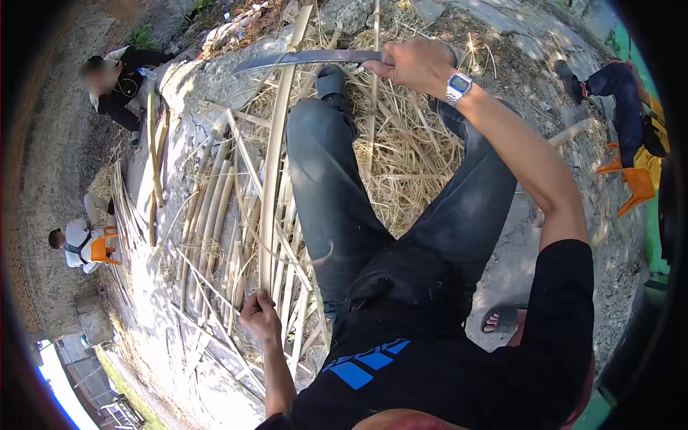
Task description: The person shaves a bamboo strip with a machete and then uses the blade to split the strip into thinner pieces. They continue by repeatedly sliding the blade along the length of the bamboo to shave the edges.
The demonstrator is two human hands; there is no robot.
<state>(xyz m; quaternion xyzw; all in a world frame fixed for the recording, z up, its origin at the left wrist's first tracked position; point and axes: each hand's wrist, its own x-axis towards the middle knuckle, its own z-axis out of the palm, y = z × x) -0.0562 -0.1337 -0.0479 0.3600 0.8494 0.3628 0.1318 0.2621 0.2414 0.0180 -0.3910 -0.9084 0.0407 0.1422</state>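
Tan strip left of centre in frame, long axis near vertical, top leaning slightly right. Left hand, lower left of centre: thumb and fingers clamped on strip's lower end; strip runs up-frame from it. Right hand, top centre: closed round right end of blade. Blade near horizontal, crosses strip's upper part almost squarely; touching or apart, cannot tell. Poles lie left of strip.
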